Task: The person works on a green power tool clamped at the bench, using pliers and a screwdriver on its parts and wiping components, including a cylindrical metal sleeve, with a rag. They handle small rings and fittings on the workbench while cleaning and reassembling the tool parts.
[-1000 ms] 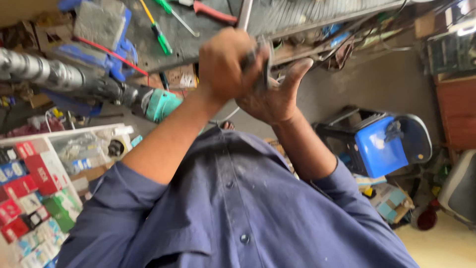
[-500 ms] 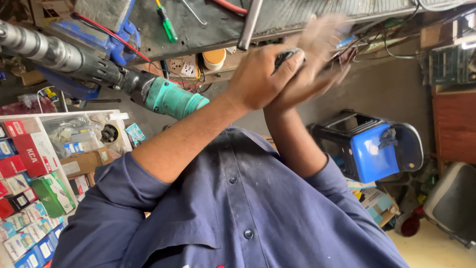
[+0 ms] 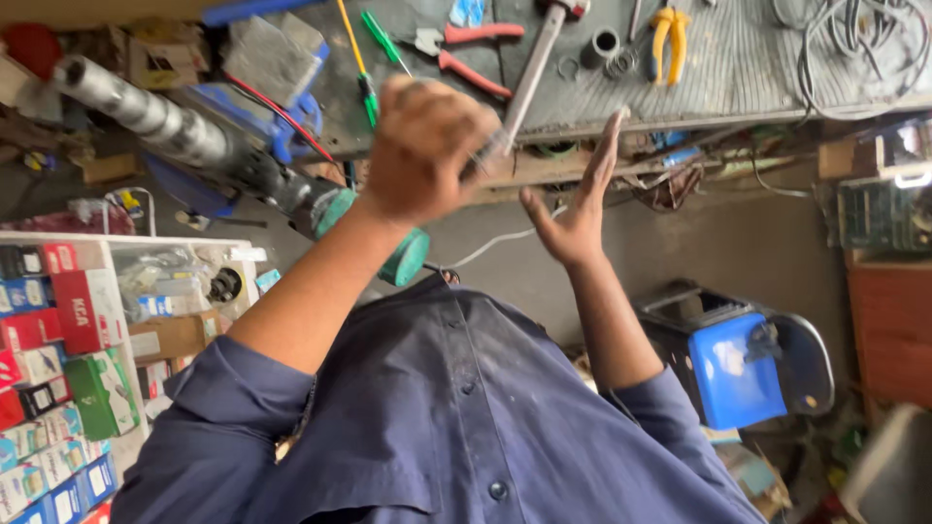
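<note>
My left hand (image 3: 427, 150) is raised in front of the workbench edge (image 3: 680, 114) and closed in a fist, with a small metal piece (image 3: 483, 158) showing between the fingers. What the piece is stays unclear. My right hand (image 3: 578, 209) is held a little to the right of it, palm open, fingers stretched upward and holding nothing. The two hands are apart. Below them hangs my dark blue buttoned shirt (image 3: 456, 417).
A long drill with a teal body (image 3: 291, 194) lies left of my left arm. The bench carries a hammer (image 3: 534, 68), red-handled pliers (image 3: 466, 53), yellow pliers (image 3: 670, 29), screwdrivers and rings. Stacked coloured boxes (image 3: 58, 369) stand at left, and a blue machine (image 3: 738, 369) on the floor at right.
Both hands were clasped together around a small dark object. Now they have separated: the right hand has opened and moved right, while the left stays closed as a fist.
</note>
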A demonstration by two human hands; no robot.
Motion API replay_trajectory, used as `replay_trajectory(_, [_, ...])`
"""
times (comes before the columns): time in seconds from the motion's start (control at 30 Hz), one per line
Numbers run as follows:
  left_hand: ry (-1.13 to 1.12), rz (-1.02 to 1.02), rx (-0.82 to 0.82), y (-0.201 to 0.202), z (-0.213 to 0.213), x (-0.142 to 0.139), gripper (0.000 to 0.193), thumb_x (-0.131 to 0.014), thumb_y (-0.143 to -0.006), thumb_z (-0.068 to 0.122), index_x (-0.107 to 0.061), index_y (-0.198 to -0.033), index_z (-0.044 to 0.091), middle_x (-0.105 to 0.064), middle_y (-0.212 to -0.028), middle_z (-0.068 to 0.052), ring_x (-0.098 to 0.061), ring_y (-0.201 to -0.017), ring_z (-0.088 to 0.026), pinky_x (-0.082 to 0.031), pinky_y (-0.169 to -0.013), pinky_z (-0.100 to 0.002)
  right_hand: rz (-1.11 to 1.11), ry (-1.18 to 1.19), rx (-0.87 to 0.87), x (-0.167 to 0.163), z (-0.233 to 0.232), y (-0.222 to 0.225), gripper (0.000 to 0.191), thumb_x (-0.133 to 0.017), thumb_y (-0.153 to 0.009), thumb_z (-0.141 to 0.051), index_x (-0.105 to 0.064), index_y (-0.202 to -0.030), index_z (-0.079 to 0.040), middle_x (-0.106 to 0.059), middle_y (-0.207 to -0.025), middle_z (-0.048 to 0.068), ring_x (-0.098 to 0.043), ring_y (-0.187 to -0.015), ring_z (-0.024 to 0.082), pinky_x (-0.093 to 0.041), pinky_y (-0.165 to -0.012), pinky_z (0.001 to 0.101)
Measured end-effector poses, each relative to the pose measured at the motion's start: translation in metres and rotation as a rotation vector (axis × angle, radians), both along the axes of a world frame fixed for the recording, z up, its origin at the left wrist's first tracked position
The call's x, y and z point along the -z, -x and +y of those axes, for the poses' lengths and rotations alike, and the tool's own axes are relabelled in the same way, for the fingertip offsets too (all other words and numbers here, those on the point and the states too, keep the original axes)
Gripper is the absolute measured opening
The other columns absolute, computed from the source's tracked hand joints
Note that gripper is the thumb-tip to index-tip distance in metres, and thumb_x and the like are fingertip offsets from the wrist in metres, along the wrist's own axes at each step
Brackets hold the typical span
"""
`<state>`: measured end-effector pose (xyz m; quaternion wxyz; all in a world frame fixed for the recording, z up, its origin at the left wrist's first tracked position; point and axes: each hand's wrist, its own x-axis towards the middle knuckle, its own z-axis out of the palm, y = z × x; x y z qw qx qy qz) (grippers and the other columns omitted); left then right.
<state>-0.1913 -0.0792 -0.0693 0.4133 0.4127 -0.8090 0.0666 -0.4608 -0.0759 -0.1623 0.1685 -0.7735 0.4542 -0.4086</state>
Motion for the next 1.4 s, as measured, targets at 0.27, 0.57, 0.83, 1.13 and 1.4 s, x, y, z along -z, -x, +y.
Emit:
replay_trajectory(0.27, [-0.174, -0.344, -0.718, -0.038, 0.002, 0.036, 0.037, -0.076, -0.077, 0.036, -0.07, -0.107, 0.015, -0.049, -0.149, -0.021, -0.049, -0.133, -0.042, -0.036, -0.106, -0.06, -0.049, -0.194, -0.111, 0.002, 0.039, -0.004, 0.1, -0.08, -0.085, -0.008, -0.019, -0.164, -0.003, -0.029, -0.167, 0.021, -0.036, -0.155, 0.037, -0.03, -0.128, 0.0475])
replay_trajectory(0.57, [-0.626, 0.046, -0.589, -0.033, 0.003, 0.07, 0.078, -0.081, -0.082, 0.034, -0.047, -0.145, 0.003, -0.044, -0.141, -0.031, -0.052, -0.119, -0.048, -0.05, -0.096, -0.056, -0.207, -0.411, -0.099, 0.018, 0.059, -0.008, 0.074, -0.07, -0.089, 0.001, -0.035, -0.153, -0.006, -0.043, -0.148, 0.016, -0.063, -0.125, 0.026, -0.055, -0.101, 0.038])
replay_trajectory(0.83, [-0.652, -0.052, -0.428, -0.053, 0.0, 0.051, 0.075, -0.082, -0.079, 0.03, -0.05, -0.141, 0.006, -0.042, -0.146, -0.033, -0.055, -0.12, -0.047, -0.051, -0.093, -0.051, -0.317, -0.399, -0.251, -0.018, 0.031, -0.035, 0.053, -0.064, -0.098, 0.001, -0.045, -0.147, -0.002, -0.045, -0.145, 0.014, -0.065, -0.12, 0.023, -0.055, -0.098, 0.0341])
replay_trajectory(1.13, [-0.315, 0.261, -0.172, -0.1, 0.122, -0.006, 0.015, -0.074, -0.092, 0.015, -0.074, -0.105, 0.009, -0.075, -0.107, -0.01, -0.072, -0.1, -0.031, -0.057, -0.088, -0.043, -0.332, -0.529, -0.138, -0.009, 0.051, -0.027, 0.037, -0.066, -0.097, -0.001, -0.06, -0.134, -0.001, -0.059, -0.129, 0.01, -0.067, -0.11, 0.019, -0.054, -0.093, 0.0294])
replay_trajectory(1.4, [-0.53, 0.205, -0.043, -0.109, 0.135, -0.019, 0.013, -0.072, -0.091, 0.015, -0.074, -0.102, 0.009, -0.075, -0.095, -0.009, -0.073, -0.086, -0.031, -0.056, -0.077, -0.041, -0.153, -0.528, -0.013, -0.011, 0.069, -0.039, 0.023, -0.069, -0.098, -0.011, -0.07, -0.12, -0.005, -0.075, -0.109, 0.006, -0.072, -0.101, 0.016, -0.055, -0.09, 0.0325])
